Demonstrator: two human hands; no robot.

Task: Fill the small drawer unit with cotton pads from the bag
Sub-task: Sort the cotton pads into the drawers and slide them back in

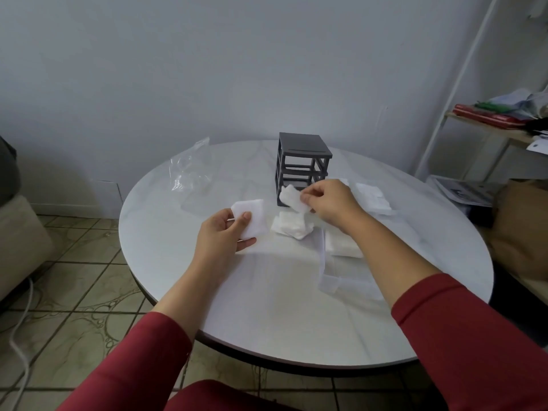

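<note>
Centre frame, the left hand [219, 235] pinches a cotton pad [252, 208]; the right hand [332, 203] pinches a second pad [289, 197] before the dark drawer unit [302, 164]. Laying each flat should pack best. The clear bag [189, 170] lies centre-left beyond.

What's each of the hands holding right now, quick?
Left hand: holding a flat cotton pad, thumb on top.
Right hand: pinching a second cotton pad in front of the drawer unit.

A round white worktop [154, 232] stands by a pale wall [207, 69]. Tan tiles cover the floor [74, 292]. A shelf [486, 130] stands on the right.
</note>
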